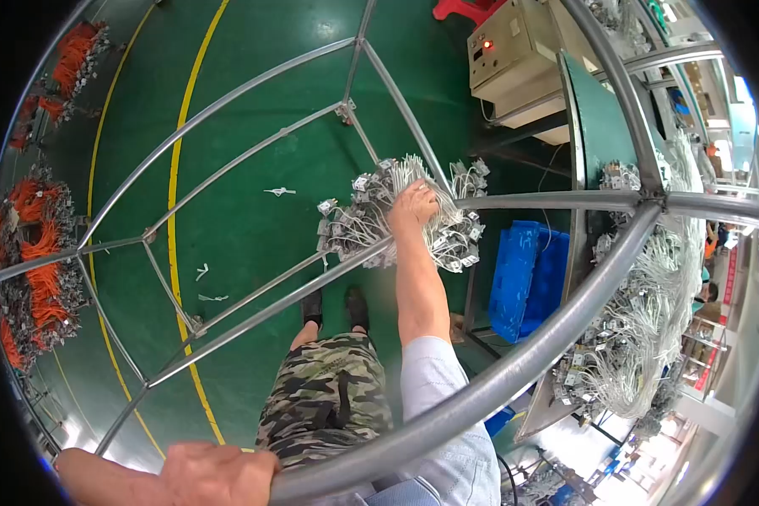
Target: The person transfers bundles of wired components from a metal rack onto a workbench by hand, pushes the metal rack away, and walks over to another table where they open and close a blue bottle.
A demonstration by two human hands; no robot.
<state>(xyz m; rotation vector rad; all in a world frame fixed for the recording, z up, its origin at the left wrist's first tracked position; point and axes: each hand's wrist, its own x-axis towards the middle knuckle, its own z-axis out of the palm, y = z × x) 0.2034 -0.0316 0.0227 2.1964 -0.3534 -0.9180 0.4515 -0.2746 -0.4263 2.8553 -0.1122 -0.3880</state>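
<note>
a thick bundle of white cables with pale, boxy connectors (371,221) is gripped by the right hand (414,205), whose fingers are bent over the gathered strands. the bundle appears to be hung at the rail of a silvery, round-tubed metal rack (548,201), above a smooth green floor (253,51). a thick, curved tube of the same rack is clasped by the left hand (219,474), near the body.

the step in hand is judged to be the handling of the bundle at the rail while the rack is held. a broad, even grip is called for in any shift of it, since loose ends could be snagged. the strands look thin, supple and slightly glossy; the connectors, hard and angular, are splayed outward in a bushy ring. beside the bundle, a blue, straight-walled plastic bin (506,282) is seen, and more white cables (649,320) are heaped on a green-topped worktable (603,110).
</note>
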